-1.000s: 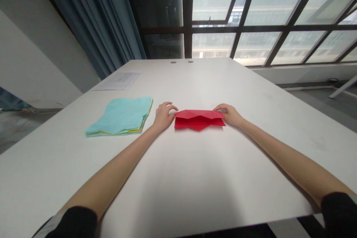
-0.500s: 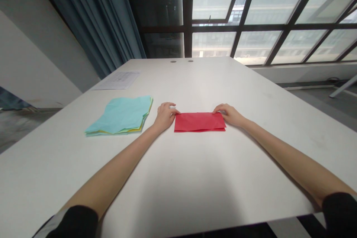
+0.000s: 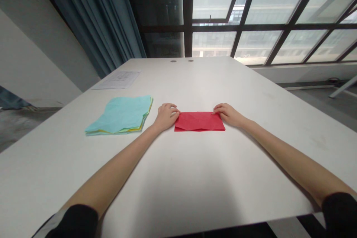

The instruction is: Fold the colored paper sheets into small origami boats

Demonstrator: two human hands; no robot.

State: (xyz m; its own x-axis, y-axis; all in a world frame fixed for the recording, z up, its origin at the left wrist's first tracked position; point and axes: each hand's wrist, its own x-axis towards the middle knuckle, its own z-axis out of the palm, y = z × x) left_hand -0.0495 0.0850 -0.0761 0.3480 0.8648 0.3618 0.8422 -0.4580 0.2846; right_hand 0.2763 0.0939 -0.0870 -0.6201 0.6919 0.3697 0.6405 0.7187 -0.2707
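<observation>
A red sheet of paper, folded into a flat rectangle, lies on the white table in front of me. My left hand rests at its far left corner, fingers curled and pressed onto the paper's edge. My right hand sits at the far right corner, fingertips pinched down on that corner. Both forearms stretch out over the table toward the paper.
A stack of coloured sheets, light blue on top with yellow beneath, lies left of my left hand. A printed white sheet lies farther back on the left. Behind the table are large windows and a blue curtain.
The red paper was partly raised with creased flaps showing; it has been brought down into a flat rectangle. Both hands stayed at its far corners, pressing slightly inward.
</observation>
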